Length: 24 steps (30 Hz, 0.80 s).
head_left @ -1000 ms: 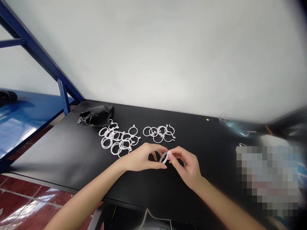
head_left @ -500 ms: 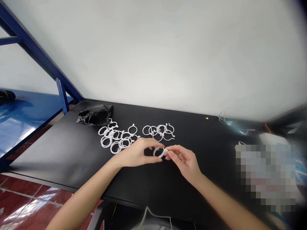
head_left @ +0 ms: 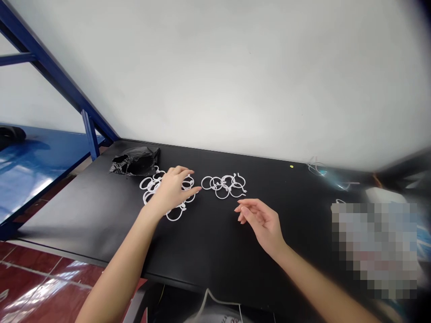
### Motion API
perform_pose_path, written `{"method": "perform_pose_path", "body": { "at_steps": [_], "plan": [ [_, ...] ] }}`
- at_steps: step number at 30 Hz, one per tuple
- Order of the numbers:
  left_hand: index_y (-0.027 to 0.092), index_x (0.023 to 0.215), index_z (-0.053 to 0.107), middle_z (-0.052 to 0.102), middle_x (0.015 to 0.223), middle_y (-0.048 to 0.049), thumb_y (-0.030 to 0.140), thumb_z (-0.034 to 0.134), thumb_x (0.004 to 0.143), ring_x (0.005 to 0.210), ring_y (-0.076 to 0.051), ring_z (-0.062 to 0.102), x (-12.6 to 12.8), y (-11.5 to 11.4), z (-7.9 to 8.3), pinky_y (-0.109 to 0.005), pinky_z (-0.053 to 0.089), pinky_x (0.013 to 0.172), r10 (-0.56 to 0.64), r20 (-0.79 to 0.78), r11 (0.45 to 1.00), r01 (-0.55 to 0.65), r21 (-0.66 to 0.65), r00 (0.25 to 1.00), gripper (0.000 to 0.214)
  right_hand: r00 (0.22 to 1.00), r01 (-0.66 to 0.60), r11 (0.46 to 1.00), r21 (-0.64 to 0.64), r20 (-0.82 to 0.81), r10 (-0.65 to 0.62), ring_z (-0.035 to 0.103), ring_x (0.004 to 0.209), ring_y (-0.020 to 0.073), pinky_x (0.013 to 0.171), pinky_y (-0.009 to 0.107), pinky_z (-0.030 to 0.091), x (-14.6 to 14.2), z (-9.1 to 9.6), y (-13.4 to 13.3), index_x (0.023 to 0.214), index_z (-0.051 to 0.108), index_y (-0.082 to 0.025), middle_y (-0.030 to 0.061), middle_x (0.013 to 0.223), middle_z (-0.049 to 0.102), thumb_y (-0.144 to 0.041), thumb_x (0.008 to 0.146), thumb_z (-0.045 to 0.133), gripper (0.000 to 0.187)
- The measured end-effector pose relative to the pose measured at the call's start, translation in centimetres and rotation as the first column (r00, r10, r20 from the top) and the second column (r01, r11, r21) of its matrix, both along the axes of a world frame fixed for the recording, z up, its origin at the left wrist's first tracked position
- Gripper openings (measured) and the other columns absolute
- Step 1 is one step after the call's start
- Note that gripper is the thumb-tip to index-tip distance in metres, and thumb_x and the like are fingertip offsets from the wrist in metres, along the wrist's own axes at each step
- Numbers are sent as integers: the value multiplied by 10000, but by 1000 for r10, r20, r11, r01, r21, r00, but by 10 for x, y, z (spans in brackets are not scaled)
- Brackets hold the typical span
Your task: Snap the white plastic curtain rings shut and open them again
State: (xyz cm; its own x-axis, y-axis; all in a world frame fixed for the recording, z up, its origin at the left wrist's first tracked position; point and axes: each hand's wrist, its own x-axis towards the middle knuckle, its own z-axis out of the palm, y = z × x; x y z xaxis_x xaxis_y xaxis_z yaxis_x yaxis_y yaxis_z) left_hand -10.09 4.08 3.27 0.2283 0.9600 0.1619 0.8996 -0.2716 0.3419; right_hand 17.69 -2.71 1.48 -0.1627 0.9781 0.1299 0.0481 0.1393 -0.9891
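Observation:
My left hand (head_left: 172, 190) reaches over the left pile of white rings with small clasps (head_left: 183, 207), thumb and fingers apart. It hides much of that pile, and I cannot tell whether its fingertips touch a ring. To the right lies a smaller group of similar white rings (head_left: 223, 186), some overlapping. Just nearer than this group, my right hand (head_left: 261, 224) hovers above the black table (head_left: 205, 251). Its fingers are loosely bent with the thumb apart, and nothing shows in them.
A crumpled, torn black plastic bag (head_left: 136, 161) sits behind the left pile. Clear tubing or wire (head_left: 318, 169) lies at the back right, near a white box (head_left: 384, 197) and a blurred-out area. A blue metal frame (head_left: 67, 85) stands at left; a pale wall (head_left: 235, 89) rises behind.
The white ring held between both hands is no longer in them. My left hand has moved left and away onto the left pile, where rings have shifted. My right hand has barely moved.

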Motion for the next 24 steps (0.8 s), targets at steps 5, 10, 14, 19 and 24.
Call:
{"method": "perform_pose_path", "body": {
  "at_steps": [5,10,14,19,24],
  "plan": [
    [185,1288,535,517,1391,-125,371,600,896,1284,-281,480,32,-2,-16,-513,293,1142,-262,31,964,260,49,965,438,1000,2,1000,13,6,-2,643,667,137,611,281,581,0,-1,1,1016,681,-225,40,860,705,-317,914,611,155],
    [180,1289,514,587,1274,-119,248,526,936,1198,-275,536,39,0,-26,-484,404,1055,-279,80,960,278,23,957,360,1000,13,1000,21,12,-13,644,660,131,607,272,581,-1,-1,1,1000,685,-230,36,856,709,-311,912,615,138],
    [190,1223,559,607,1157,-94,257,588,900,1047,-248,597,38,-1,-17,-425,482,939,-252,245,968,248,47,936,331,999,27,999,45,36,-28,651,656,137,601,278,584,-1,1,2,997,683,-222,42,853,709,-301,914,608,137],
    [222,1164,621,596,1068,-55,320,755,773,967,-201,600,52,-20,5,-344,500,884,-311,506,933,360,1,804,425,989,13,989,150,145,-35,664,714,150,632,288,592,-4,1,2,1114,655,-228,49,923,694,-248,881,645,234],
    [198,1036,651,583,995,-34,333,807,714,895,-170,593,69,-35,13,-301,505,830,-327,650,862,499,-94,687,383,985,-53,956,289,174,2,663,701,141,628,271,589,-5,3,0,1020,685,-226,24,859,668,-159,883,622,165]
  ]
}}
